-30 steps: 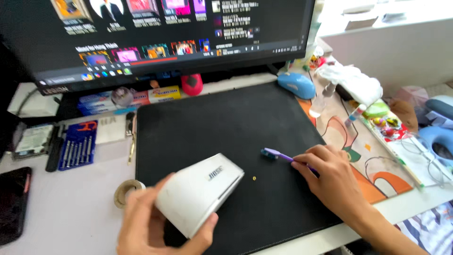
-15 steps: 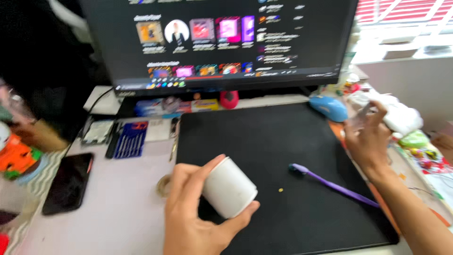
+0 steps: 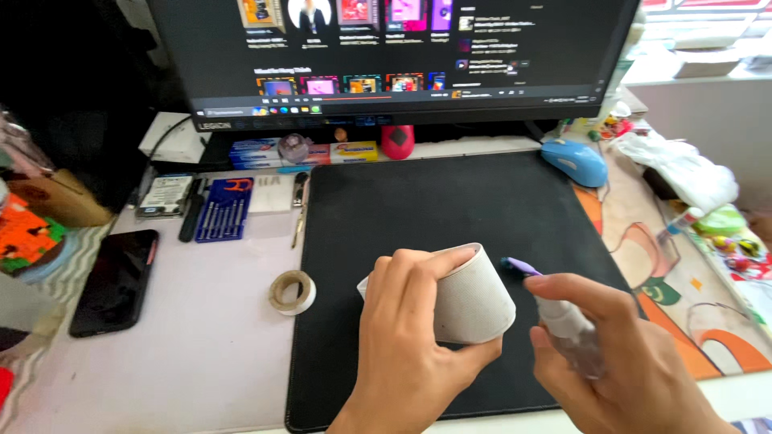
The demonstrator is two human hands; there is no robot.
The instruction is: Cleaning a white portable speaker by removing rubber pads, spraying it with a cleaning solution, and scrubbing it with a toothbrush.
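A dark monitor (image 3: 394, 56) fills the top of the frame above a white surface (image 3: 209, 354). The black desk mat (image 3: 450, 201) spreads across the centre. At lower centre the left hand (image 3: 406, 354) holds a white speaker (image 3: 470, 301) – its grip wrapped around the body, just over the mat. At lower right the right hand (image 3: 627, 370) grips a small clear spray bottle (image 3: 567, 329), beside the speaker. A purple toothbrush (image 3: 519, 266) lies just behind; a tape roll (image 3: 292, 292) sits left of the mat.

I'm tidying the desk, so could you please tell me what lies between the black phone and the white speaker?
In the head view, a tape roll lies between the phone and the speaker.
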